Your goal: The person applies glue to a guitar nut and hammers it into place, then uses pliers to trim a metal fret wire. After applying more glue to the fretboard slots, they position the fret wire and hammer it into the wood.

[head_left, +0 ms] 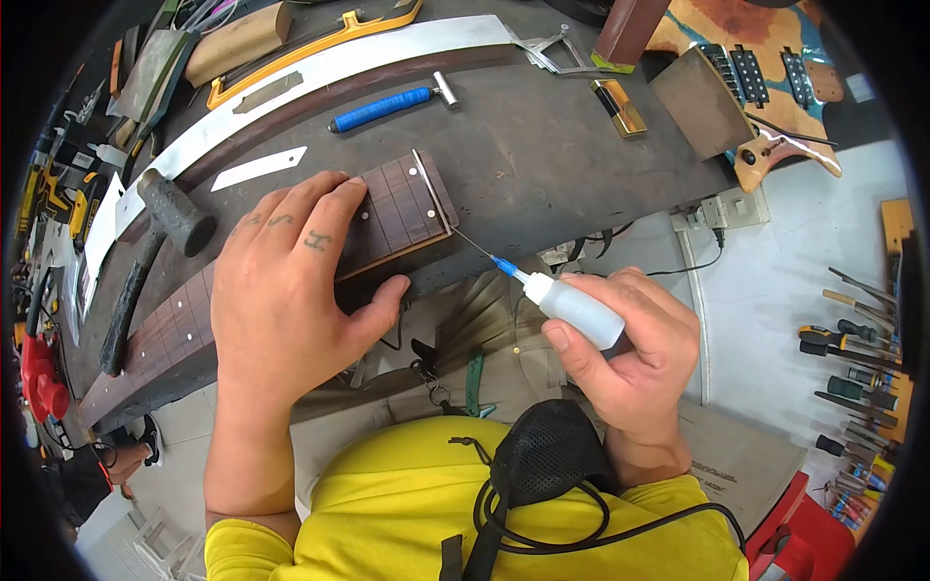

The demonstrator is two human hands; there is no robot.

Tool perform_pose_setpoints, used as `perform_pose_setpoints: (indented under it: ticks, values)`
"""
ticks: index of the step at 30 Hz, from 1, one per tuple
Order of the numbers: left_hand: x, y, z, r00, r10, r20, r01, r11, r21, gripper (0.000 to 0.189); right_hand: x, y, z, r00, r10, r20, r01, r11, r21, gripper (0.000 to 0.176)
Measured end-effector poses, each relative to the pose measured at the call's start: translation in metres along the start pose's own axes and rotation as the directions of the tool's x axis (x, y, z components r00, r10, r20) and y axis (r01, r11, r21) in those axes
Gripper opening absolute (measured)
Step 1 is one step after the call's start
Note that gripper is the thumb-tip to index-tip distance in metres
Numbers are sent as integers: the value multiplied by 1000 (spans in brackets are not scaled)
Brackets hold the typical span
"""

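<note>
A dark wooden guitar fretboard (pixel 392 205) with pale dot inlays lies along the bench's near edge. My left hand (pixel 291 257) is laid over it, fingers across the top and thumb by the near side. Near the fretboard's right end, a thin metal fret wire (pixel 432 192) runs across it and sticks out a little at both sides. Between thumb and fingers, my right hand (pixel 635 339) pinches a small translucent squeeze bottle (pixel 579 310) with a blue needle tip (pixel 505 264). The needle points at the wire's near end; whether it touches is too fine to tell.
A black-headed hammer (pixel 174 213) lies across the fretboard's left part. Farther back are a blue-handled tool (pixel 383 108), a white strip (pixel 260 168) and a long curved metal piece (pixel 339 55). A guitar body (pixel 775 58) sits back right; files and screwdrivers (pixel 862 378) hang at right.
</note>
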State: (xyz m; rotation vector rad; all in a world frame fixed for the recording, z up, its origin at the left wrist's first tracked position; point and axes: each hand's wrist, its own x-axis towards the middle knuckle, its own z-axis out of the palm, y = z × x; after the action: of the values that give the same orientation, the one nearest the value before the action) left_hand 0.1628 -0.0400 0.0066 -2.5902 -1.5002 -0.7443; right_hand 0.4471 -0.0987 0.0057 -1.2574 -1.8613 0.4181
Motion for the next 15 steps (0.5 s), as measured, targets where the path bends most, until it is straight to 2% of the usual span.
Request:
perform_pose_setpoints:
  ticks: [15]
  values:
    - [0, -1, -1, 1000, 3, 6, -3, 1000, 14, 69, -1, 2, 2, 999, 23, -25, -22, 999, 31, 36]
